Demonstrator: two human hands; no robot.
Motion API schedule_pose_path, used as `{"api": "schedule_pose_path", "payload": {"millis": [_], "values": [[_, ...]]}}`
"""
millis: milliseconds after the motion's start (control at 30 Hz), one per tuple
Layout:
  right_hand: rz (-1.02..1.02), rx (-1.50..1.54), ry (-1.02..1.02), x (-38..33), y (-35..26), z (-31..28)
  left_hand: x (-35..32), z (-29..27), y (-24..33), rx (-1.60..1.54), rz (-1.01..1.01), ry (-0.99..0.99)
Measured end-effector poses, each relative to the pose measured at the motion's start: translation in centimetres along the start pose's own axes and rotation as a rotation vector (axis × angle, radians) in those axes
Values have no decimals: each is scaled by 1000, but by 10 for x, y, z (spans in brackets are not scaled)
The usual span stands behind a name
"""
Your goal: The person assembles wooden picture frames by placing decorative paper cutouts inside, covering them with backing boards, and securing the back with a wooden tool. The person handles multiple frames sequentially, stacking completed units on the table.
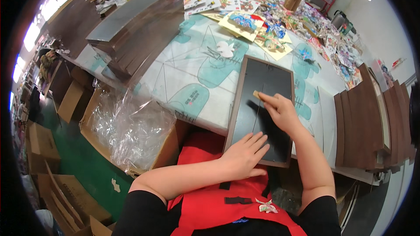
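Frame: dark picture frame (262, 105) with a brown wooden border lay flat at the near edge of our surface (192, 74), its lower end overhanging toward our red apron (218, 201).
Left hand: our left hand (243, 154) lay flat, fingers spread, pressing the frame's lower part.
Right hand: our right hand (280, 111) pinched a small tan block (257, 94) against the dark panel.
Around: stacked brown boards (135, 26) lay on the left, more frames (372, 118) on the right, and a box of clear plastic film (127, 126) stood beside us.
Doing it well: we judged steady downward pressure from the left hand kept the frame from sliding while the block moved in even strokes.
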State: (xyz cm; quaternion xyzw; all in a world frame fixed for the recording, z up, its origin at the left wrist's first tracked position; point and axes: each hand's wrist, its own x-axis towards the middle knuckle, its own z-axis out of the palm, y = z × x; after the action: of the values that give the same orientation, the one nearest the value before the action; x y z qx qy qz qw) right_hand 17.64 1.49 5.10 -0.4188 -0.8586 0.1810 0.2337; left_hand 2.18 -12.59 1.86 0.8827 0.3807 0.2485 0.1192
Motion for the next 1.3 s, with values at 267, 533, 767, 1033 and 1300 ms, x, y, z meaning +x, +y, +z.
{"api": "schedule_pose_path", "payload": {"millis": [267, 533, 767, 1033, 1300], "values": [[-116, -48, -126, -38, -40, 17, -11, 10, 3, 144, 26, 171], [-164, -274, -137, -42, -39, 23, -11, 14, 0, 126, 23, 168], [-155, -186, -103, -42, -30, 23, -8, 11, 0, 151, 40, 177], [-164, -218, -99, -42, -39, 25, -6, 13, 0, 77, 9, 188], [-234, -351, -121, -48, -40, 21, -9, 13, 2, 69, 13, 189]]}}
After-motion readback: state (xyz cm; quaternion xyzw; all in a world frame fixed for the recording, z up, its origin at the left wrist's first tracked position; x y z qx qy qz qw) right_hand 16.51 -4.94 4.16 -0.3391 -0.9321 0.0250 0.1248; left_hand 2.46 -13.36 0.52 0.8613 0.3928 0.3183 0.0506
